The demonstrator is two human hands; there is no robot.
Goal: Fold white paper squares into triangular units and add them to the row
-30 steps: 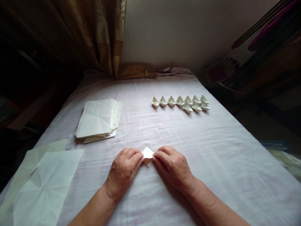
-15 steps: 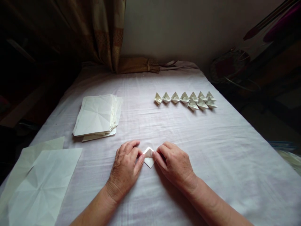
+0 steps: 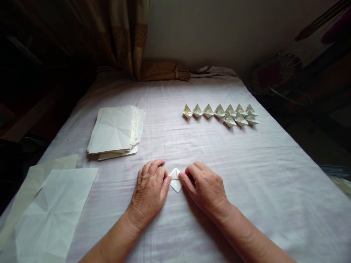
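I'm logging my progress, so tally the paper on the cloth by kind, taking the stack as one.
Pointed shapes in rows: 10
Diamond fold: 1
Stack: 1
Loose sheets showing: 2
Total: 14

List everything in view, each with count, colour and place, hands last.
Small folded paper: one, white, near centre, between the hands.
Boat-like folded papers: ten, off-white, right of centre, seven behind and three in front.
Paper stack: one, off-white, left of centre.
Loose creased sheets: two visible, whitish, overlapping at lower left.
Cloth: one, pale lilac, underneath.
Curtain: one, gold-brown, upper left.
Wall: one, greyish, behind.
Side clutter: uncountable, mostly dark, both sides.
Left hand: one, bare, touching the small paper's left edge.
Right hand: one, bare, touching its right edge.
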